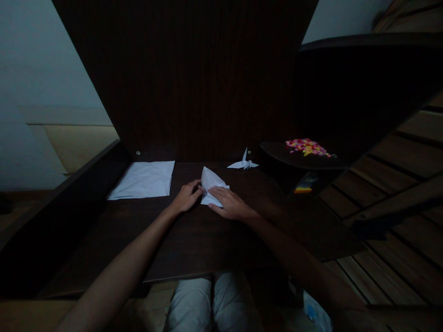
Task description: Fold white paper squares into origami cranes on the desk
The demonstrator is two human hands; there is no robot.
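Note:
A partly folded sheet of white paper (209, 178) rests on the dark wooden desk, with one pointed flap standing up. My left hand (188, 195) is closed at the sheet's left edge, its curled fingertips gripping the paper there. Across the lower right of the sheet lies my right hand (230, 203), fingers stretched out and pressing flat on it; part of the folds is hidden beneath. Beyond the right hand stands a finished white paper crane (245, 162), touched by neither hand.
A stack of white paper sheets (145, 180) lies at the desk's left. On the small raised shelf (277, 150) at right sits a pile of small colourful pieces (308, 147); a yellow-orange item (302, 189) is beneath. A low side panel (69, 214) borders the desk's left.

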